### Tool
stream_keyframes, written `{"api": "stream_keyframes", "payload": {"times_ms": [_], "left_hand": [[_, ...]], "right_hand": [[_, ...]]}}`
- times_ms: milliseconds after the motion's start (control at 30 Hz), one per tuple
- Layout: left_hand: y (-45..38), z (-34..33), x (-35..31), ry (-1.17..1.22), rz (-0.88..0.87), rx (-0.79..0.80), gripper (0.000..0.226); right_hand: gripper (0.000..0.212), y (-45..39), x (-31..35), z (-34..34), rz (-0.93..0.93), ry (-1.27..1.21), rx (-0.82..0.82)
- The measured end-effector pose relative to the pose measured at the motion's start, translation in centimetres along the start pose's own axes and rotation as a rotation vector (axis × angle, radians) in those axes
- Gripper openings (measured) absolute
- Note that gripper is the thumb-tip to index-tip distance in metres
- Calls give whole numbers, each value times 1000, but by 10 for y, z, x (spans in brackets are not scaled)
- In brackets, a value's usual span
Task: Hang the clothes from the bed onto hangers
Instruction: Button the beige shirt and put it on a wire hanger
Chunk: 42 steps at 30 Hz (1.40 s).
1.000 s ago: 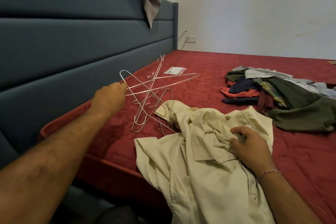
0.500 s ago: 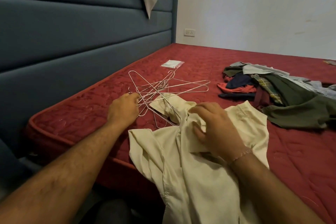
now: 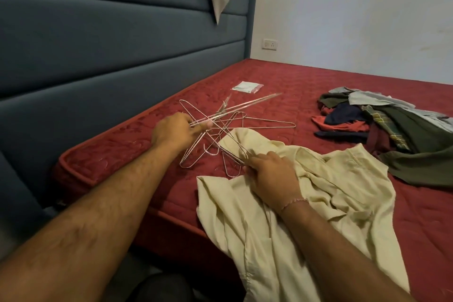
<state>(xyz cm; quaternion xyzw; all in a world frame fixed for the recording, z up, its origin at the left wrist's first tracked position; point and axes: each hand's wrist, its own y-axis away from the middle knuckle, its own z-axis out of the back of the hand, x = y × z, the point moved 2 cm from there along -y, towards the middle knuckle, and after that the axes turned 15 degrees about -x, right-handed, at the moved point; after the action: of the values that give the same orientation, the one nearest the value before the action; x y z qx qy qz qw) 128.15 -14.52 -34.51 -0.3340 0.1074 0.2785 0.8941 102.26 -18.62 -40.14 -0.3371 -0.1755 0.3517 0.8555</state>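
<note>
Our left hand [image 3: 175,131] grips one wire hanger [image 3: 235,108] at frame centre, its long axis running upper right; our right hand [image 3: 270,178] pinches another hanger [image 3: 231,154] over the cream shirt [image 3: 331,193].

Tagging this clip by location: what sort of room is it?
Most likely a bedroom: a red mattress against a padded blue headboard, with a clothes pile on it.
</note>
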Motion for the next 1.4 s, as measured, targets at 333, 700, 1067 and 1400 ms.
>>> {"api": "stream_keyframes", "payload": {"times_ms": [333, 700, 1067, 1400], "left_hand": [[-29, 9, 41, 1, 156, 13, 82], [8, 10, -12, -324, -160, 53, 66], [58, 32, -125, 1205, 138, 36, 34], [122, 19, -143, 665, -285, 42, 111]], "right_hand": [[13, 13, -32, 32, -507, -275, -318], [26, 13, -18, 49, -440, -502, -376], [16, -19, 9, 86, -756, -941, -497], [11, -14, -9, 90, -1033, -1133, -398]]}}
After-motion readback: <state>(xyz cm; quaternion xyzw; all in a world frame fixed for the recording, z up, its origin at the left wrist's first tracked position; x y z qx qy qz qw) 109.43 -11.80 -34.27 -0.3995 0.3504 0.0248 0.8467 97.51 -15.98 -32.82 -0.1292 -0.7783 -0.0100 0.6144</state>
